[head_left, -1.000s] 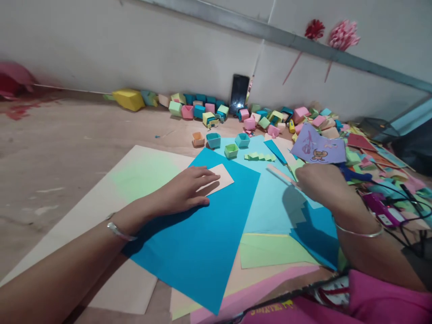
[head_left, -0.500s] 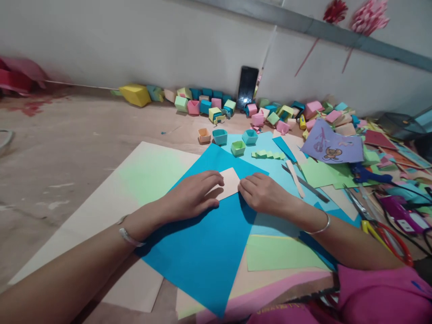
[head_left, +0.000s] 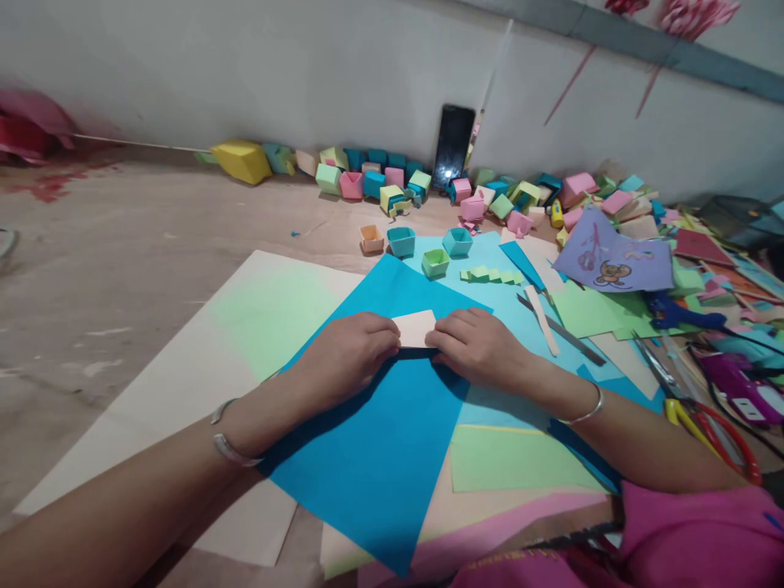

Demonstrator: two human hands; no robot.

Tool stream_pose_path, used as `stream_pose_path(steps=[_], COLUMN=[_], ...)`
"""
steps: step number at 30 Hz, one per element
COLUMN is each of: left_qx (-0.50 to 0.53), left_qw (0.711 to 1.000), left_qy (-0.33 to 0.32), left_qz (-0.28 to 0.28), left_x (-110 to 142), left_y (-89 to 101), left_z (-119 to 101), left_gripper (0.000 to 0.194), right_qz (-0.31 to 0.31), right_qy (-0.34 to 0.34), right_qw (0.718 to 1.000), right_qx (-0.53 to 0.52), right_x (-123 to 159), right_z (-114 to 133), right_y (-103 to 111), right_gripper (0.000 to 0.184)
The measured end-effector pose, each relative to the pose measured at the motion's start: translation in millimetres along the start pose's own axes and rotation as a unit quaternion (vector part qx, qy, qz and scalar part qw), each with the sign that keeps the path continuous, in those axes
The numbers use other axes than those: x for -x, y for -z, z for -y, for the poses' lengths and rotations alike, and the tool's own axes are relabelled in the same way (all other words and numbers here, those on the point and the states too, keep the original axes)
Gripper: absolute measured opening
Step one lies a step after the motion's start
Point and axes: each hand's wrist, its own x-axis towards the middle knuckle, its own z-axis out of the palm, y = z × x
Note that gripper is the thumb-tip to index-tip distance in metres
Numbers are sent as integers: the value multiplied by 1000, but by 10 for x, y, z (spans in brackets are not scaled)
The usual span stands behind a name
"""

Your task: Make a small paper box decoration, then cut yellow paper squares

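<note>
A small pale peach piece of paper (head_left: pixel 415 329) is held between my two hands, above a large blue sheet (head_left: pixel 361 457). My left hand (head_left: pixel 349 351) pinches its left end with the fingers closed. At its right end, my right hand (head_left: pixel 478 343) grips it, fingers curled. My fingers cover both ends of the piece. Beyond it stand small open paper boxes: an orange one (head_left: pixel 371 238), two light blue ones and a green one (head_left: pixel 435 262). A folded green paper strip (head_left: pixel 492 276) lies to their right.
Many coloured paper boxes line the wall, with a phone (head_left: pixel 454 147) propped among them. Scissors (head_left: pixel 692 408), a blue glue gun (head_left: pixel 683 314) and a purple drawn-on paper (head_left: pixel 612 253) lie at right. A large cream sheet (head_left: pixel 153 408) spreads at left.
My left hand has closed from a loose, open shape onto the left end of the peach paper. The paper has turned and now lies more level between both hands.
</note>
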Motion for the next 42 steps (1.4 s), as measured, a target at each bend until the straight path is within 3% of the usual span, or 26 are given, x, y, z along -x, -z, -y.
stream_pose_path(steps=[4,7,10,13,15,17,21,26,28,31,33,35,39,40,42], left_qx=[22,35,98,221,249,214,89,122,143,156,161,165,174,172,155], left_qw=[999,987,945,902,898,916,933,938,933,925,926,931,936,939,953], left_qy=[45,133,236,281,273,247,226,226,238,248,246,245,241,233,192], left_qz=[-13,-88,-203,-242,-238,-233,-266,-231,-227,-243,-238,-215,-187,-184,-177], left_x=[18,-1,-27,-36,-35,-34,-39,-33,-31,-25,-20,-16,-21,-21,-14], left_y=[6,74,129,121,104,107,184,256,251,230,224,230,248,245,227], left_z=[5,24,70,81,49,4,-40,-47,-61,-84,-105,-135,-190,-197,-199], left_gripper=[25,30,64,72,68,61,57,16,17,13,10,8,13,13,6], right_qz=[-52,-70,-88,-108,-110,-98,-63,-50,-53,-89,-110,-112,-93,-88,-81], right_qy=[-46,-144,-244,-333,-375,-401,-395,-376,-351,-288,-266,-273,-297,-295,-284], right_qw=[997,980,938,881,846,819,774,759,778,829,839,816,742,738,756], right_qx=[-19,-119,-230,-318,-362,-399,-490,-528,-519,-471,-461,-497,-593,-600,-584], right_x=[25,37,25,-1,-17,-28,-42,-48,-47,-40,-27,-8,15,12,-3], right_z=[-21,-63,-110,-125,-114,-96,-77,-77,-75,-73,-77,-85,-93,-83,-38], right_y=[-31,0,67,118,136,146,150,144,161,206,235,252,274,285,320], right_gripper=[30,26,19,13,12,12,14,19,21,25,30,37,50,50,48])
